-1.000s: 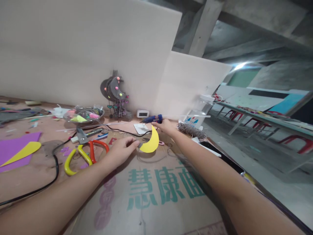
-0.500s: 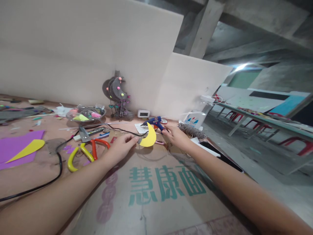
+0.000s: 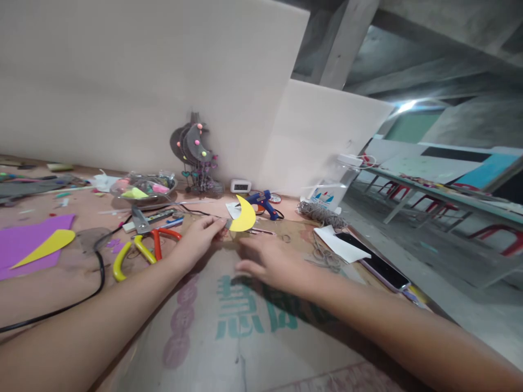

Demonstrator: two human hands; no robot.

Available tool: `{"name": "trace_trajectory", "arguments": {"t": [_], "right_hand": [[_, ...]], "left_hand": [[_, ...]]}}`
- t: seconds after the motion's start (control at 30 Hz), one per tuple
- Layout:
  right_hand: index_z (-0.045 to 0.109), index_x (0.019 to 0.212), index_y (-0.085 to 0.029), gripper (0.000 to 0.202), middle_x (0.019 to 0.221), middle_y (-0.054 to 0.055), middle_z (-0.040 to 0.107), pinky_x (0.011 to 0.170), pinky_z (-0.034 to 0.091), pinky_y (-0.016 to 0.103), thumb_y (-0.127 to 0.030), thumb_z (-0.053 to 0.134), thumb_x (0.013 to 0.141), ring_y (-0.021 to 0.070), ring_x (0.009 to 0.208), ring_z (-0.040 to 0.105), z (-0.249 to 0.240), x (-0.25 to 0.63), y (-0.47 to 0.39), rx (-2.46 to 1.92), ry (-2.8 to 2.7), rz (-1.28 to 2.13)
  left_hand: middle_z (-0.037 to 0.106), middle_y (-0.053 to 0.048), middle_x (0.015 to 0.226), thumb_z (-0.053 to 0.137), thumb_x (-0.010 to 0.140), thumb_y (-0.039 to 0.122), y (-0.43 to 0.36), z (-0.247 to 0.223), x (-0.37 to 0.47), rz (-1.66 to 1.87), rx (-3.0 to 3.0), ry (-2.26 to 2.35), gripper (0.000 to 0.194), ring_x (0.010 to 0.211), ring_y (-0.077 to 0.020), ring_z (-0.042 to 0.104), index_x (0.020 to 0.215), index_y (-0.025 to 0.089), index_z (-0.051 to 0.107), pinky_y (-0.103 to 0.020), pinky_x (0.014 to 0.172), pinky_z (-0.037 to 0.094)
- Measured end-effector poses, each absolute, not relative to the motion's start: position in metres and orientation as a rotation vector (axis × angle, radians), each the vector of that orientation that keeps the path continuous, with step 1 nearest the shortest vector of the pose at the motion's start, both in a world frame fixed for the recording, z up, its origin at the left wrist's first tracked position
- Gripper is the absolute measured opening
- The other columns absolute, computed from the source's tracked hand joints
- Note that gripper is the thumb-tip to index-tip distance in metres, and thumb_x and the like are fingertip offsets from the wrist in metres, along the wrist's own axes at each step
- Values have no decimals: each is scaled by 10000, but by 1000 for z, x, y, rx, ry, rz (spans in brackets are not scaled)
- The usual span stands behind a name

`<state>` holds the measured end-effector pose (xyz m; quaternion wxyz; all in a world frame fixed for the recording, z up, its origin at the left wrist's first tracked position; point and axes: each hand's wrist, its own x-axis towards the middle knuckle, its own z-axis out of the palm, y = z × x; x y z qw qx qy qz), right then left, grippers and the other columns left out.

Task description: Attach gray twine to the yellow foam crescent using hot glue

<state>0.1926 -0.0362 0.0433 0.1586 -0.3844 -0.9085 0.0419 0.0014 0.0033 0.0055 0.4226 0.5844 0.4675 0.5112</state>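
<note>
A yellow crescent moon cutout (image 3: pixel 245 215) stands up from the fingertips of my left hand (image 3: pixel 204 233), which pinches it at its lower left. A small grey piece shows between those fingers and the moon. My right hand (image 3: pixel 267 260) hovers over the printed cardboard (image 3: pixel 196 348), fingers apart and slightly blurred, with nothing visible in it. Beyond it, the blue hot glue gun (image 3: pixel 267 206) rests on the table behind the moon, partly covered by it.
Yellow-handled pliers (image 3: pixel 120 261) and red-handled ones (image 3: pixel 157 245) lie beside my left forearm. Purple sheets (image 3: pixel 24 245), a bowl (image 3: pixel 143 198) and a moon ornament (image 3: pixel 196 147) stand further off. Grey yarn (image 3: pixel 322 214) and a phone (image 3: pixel 379 267) lie at right. A black cord (image 3: pixel 100 272) crosses the left side.
My right hand has let go of the glue gun and come back toward me and left. The glue gun lies on the table. My left hand still holds the moon.
</note>
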Motion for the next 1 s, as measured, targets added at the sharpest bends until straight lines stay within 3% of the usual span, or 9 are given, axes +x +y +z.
{"name": "trace_trajectory", "arguments": {"t": [0.07, 0.2, 0.4, 0.6, 0.73, 1.0], "right_hand": [[604, 1023, -163, 331, 954, 89, 631, 785, 415, 310, -417, 568, 812, 206, 913, 548, 34, 181, -44, -990, -2587, 137], [614, 869, -163, 151, 849, 63, 617, 761, 428, 289, -255, 494, 866, 168, 835, 538, 19, 170, -45, -865, -2528, 147], [613, 857, -183, 176, 813, 29, 661, 667, 431, 236, -231, 447, 890, 129, 725, 578, 24, 177, -46, -886, -2526, 258], [640, 902, -173, 227, 816, 42, 690, 657, 420, 233, -225, 419, 898, 130, 717, 603, 35, 183, -43, -825, -2475, 77], [651, 884, -180, 193, 836, 33, 685, 682, 434, 223, -235, 465, 876, 124, 746, 601, 46, 190, -27, -926, -2279, 247], [631, 783, -151, 176, 757, 22, 646, 625, 433, 231, -296, 535, 810, 133, 697, 565, 31, 209, 1, -1159, -1916, 573]], "left_hand": [[466, 37, 549, 543, 739, 450, 2, 6, 1, 1276, 1512, 1184, 330, 541, -107, 424, 586, 161, 497, -226, 523, 327], [461, 45, 556, 500, 780, 440, 0, 4, 2, 1198, 1614, 1195, 323, 548, -106, 435, 608, 167, 491, -227, 535, 337], [463, 44, 575, 461, 805, 438, -3, 6, 5, 1091, 1761, 1288, 331, 566, -108, 427, 611, 169, 472, -230, 544, 328], [486, 31, 607, 469, 790, 406, -10, 9, 7, 961, 1960, 1321, 281, 615, -130, 462, 635, 172, 484, -238, 554, 319], [528, 20, 636, 449, 802, 392, -16, 12, 9, 858, 2080, 1257, 277, 640, -137, 477, 666, 169, 540, -246, 574, 317], [456, 41, 589, 438, 806, 412, -16, 14, 8, 823, 2010, 1317, 297, 604, -124, 442, 626, 177, 471, -244, 555, 296]]}}
